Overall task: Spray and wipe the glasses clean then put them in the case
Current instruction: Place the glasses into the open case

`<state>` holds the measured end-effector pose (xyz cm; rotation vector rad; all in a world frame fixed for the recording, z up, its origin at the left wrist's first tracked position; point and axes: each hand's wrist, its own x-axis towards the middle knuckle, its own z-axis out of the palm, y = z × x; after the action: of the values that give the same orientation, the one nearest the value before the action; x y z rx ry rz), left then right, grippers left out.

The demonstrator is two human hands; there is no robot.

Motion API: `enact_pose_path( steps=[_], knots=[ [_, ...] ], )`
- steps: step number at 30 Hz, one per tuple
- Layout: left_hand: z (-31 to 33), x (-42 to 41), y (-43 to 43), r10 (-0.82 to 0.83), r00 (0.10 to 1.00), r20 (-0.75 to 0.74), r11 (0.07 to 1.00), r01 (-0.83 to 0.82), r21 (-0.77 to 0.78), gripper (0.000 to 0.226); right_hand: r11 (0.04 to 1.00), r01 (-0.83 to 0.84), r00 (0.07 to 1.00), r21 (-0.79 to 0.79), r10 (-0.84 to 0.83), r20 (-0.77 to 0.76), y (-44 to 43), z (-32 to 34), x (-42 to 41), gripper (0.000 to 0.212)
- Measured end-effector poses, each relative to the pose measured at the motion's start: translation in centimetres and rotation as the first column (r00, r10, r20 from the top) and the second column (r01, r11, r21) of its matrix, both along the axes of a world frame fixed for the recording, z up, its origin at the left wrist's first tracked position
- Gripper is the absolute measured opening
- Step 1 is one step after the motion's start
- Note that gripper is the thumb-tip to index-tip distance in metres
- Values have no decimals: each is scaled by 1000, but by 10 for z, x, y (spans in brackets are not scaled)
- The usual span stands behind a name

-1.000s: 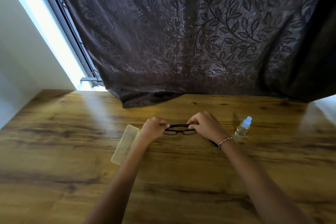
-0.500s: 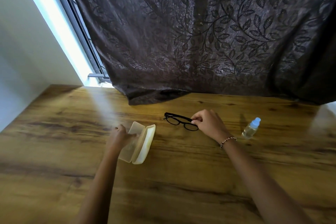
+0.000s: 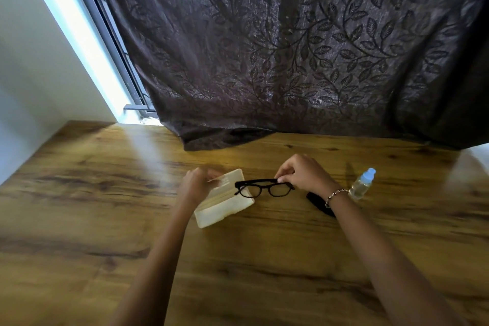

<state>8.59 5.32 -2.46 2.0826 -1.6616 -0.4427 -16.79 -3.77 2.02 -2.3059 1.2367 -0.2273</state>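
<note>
My right hand [image 3: 304, 174] pinches the right end of the black-framed plastic glasses [image 3: 264, 188], long axis running leftward, left lens over the end of the open cream plastic case [image 3: 222, 209] that my left hand [image 3: 197, 182] grips.

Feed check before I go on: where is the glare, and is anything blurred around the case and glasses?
Head view: the window strip at upper left is blown out and throws a pale glare streak across the table; head view, centre: the left hand is motion-smeared at the open case, while the glasses pinched by the right hand read sharp.
</note>
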Motion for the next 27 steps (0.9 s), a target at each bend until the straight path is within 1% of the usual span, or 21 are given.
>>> enact_pose_path(
  steps=[3,6,9,14,21,24,27],
  knots=[
    [4,-17,-15,-63,996,-57,998,63,5,24,995,-53,998,85,54,-17,-2,4,0,7],
    [7,-35,-29,-120,991,-57,992,123,36,26,987,-72,996,147,79,-40,-3,3,2,10],
    [8,-50,-39,-159,984,-76,982,165,91,28,988,-59,994,143,72,-81,-5,-1,7,9],
    [4,-63,-45,-186,978,-100,975,196,102,27,996,-9,993,93,20,-119,-2,-14,10,10],
    [3,-68,-47,-213,971,-106,968,224,109,27,987,2,989,159,21,-145,-1,-25,9,12],
    [2,-70,-47,-215,970,-109,969,227,102,26,981,-6,988,196,36,-153,-1,-30,11,16],
    [1,-73,-48,-218,970,-106,969,228,92,25,978,12,990,207,18,-143,0,-35,10,16]
  ],
)
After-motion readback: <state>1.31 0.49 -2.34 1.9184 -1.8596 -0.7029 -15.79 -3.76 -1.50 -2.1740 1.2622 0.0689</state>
